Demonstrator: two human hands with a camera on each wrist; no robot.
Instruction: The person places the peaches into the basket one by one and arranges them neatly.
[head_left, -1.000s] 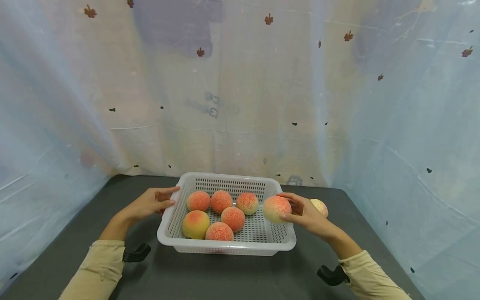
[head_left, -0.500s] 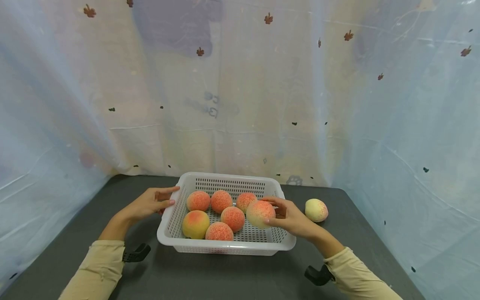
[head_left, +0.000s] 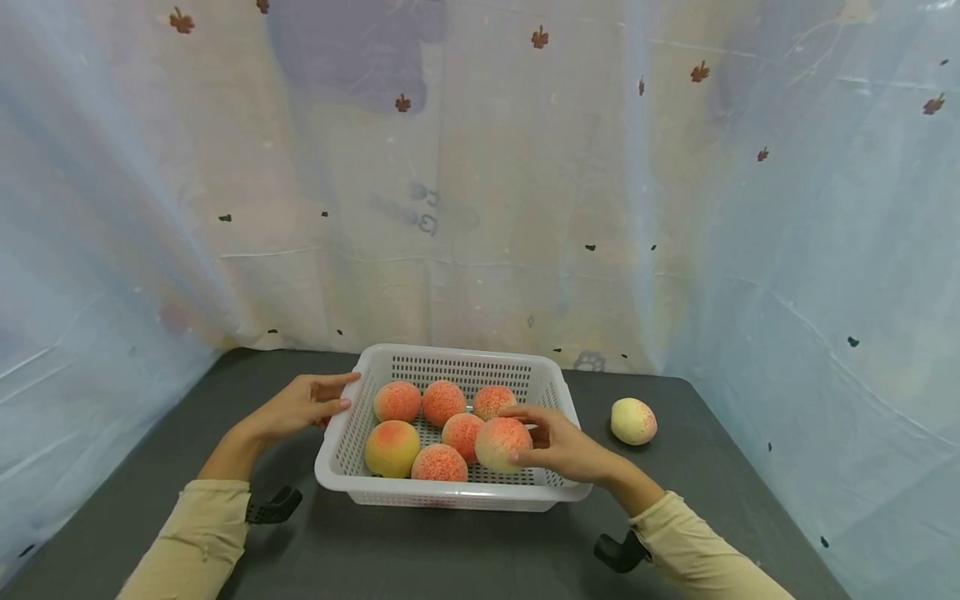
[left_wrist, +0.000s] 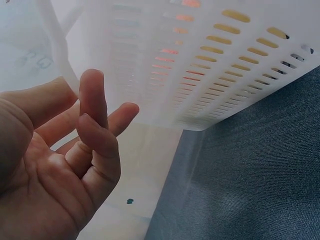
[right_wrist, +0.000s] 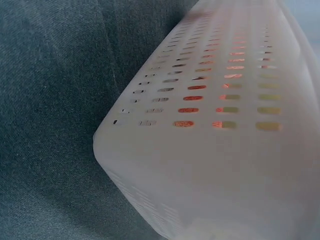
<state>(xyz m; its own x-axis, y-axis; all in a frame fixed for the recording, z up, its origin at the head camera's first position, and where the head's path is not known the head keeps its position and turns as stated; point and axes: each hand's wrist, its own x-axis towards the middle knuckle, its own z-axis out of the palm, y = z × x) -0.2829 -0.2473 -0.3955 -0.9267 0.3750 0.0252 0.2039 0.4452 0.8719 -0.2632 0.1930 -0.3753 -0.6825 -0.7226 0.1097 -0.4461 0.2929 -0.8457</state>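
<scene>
A white plastic basket [head_left: 453,497] with slotted walls holds several red and yellow peaches, among them a yellow peach [head_left: 392,448] at the front left. My left hand [head_left: 303,403] holds the left rim; in the left wrist view that hand [left_wrist: 65,160] has its thumb at the rim and other fingers bent outside the wall. My right hand [head_left: 558,446] reaches over the right part of the basket and grips a peach [head_left: 504,443], pink on top and pale below, between thumb and fingers. The right wrist view shows the basket's outer wall [right_wrist: 200,155], not the hand.
One pale yellow peach [head_left: 633,421] lies on the dark table [head_left: 450,558] to the right of the basket. Behind and at both sides hangs a light patterned curtain [head_left: 480,208]. A black strap piece [head_left: 276,506] sticks out from the left wrist.
My right hand has carried its peach leftward and lower, from the basket's right end to beside the other peaches. The loose peach on the table is now uncovered. My left hand stays put.
</scene>
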